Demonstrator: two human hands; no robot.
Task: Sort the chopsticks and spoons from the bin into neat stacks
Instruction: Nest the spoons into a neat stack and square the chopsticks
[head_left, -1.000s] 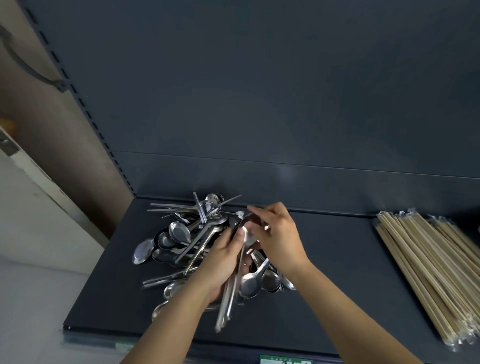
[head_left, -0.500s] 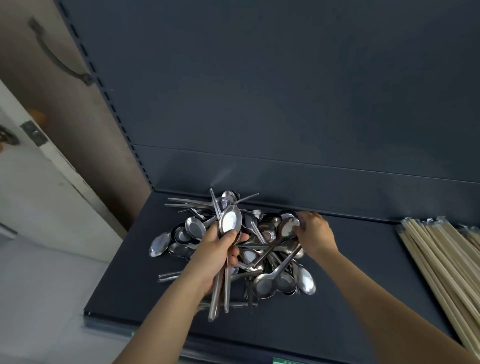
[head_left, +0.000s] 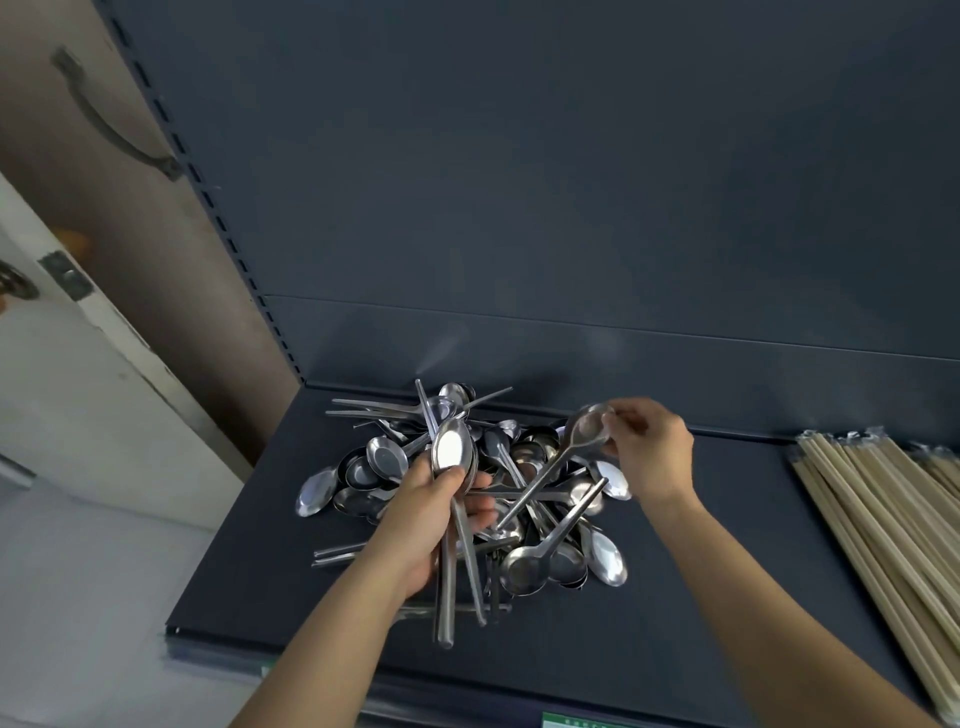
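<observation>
Left hand (head_left: 421, 519) grips stacked spoons (head_left: 453, 451); right hand (head_left: 653, 453) pinches one spoon (head_left: 583, 432).

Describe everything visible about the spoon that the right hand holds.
The spoon is shiny silver metal, probably steel, with an oval bowl and a long slim handle. The right hand pinches the bowl's rim with its fingertips; the bowl is uppermost and slightly blurred. The handle slants down-left over the spoon pile; whether its end touches the pile is unclear.

Dim, soft light; white glare on steel spoons (head_left: 452, 448), right hand (head_left: 653, 451) motion-blurred, shelf upright (head_left: 221, 223) bowed toward the edge.
</observation>
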